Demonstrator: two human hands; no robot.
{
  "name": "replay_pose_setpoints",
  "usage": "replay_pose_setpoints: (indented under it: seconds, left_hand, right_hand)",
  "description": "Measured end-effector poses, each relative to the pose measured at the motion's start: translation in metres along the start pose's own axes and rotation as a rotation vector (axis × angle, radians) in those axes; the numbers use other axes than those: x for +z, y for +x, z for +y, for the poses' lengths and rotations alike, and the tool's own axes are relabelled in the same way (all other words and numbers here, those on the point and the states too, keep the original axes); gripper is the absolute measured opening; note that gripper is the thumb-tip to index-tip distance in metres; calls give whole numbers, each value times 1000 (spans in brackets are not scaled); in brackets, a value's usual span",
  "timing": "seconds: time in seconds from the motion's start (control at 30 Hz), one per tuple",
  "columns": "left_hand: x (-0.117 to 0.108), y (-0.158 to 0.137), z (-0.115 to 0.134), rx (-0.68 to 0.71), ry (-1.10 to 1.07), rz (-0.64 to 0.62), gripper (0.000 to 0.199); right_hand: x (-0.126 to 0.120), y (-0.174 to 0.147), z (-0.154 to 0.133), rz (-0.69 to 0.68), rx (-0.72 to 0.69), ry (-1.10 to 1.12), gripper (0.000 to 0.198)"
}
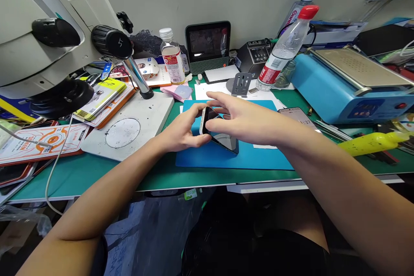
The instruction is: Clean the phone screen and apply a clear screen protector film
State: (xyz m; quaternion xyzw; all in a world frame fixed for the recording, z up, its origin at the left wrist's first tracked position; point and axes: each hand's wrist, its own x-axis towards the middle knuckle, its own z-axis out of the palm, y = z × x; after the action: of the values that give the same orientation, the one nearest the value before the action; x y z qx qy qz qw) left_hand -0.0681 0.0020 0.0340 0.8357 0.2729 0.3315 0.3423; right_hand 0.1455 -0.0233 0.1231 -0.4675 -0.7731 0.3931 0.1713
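Note:
A phone (228, 140) with a dark glassy face stands tilted on the blue mat (200, 158), its lower right corner on the mat. My left hand (183, 129) is closed on the phone's raised left end, where a light-coloured edge shows beside the fingers. From the right, my right hand (241, 118) reaches across the phone with its fingers stretched and apart. Its thumb tip lies at the raised edge; whether it presses there I cannot tell. That hand hides the phone's upper part.
A microscope (48, 47) on a pale base (152, 125) stands left. Behind the mat are a bottle with a red label (173, 58), a small screen (208, 43), a grey phone stand (241, 84) and a red-capped bottle (284, 51). Right are another phone (296, 115) and a blue heating plate (323, 90).

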Motion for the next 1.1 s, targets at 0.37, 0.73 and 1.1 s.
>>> replay_pose_setpoints:
  seconds: [0.37, 0.73, 1.1]
  left_hand:
    - [2, 1, 2, -58, 20, 18, 69]
    - [2, 0, 6, -59, 40, 40, 63]
    - [3, 1, 12, -92, 0, 50, 56]
  right_hand:
    - [18, -26, 35, 206, -19, -171, 72]
    - [14, -19, 38, 179, -131, -125, 52]
    - [5, -28, 44, 222, -153, -60, 56]
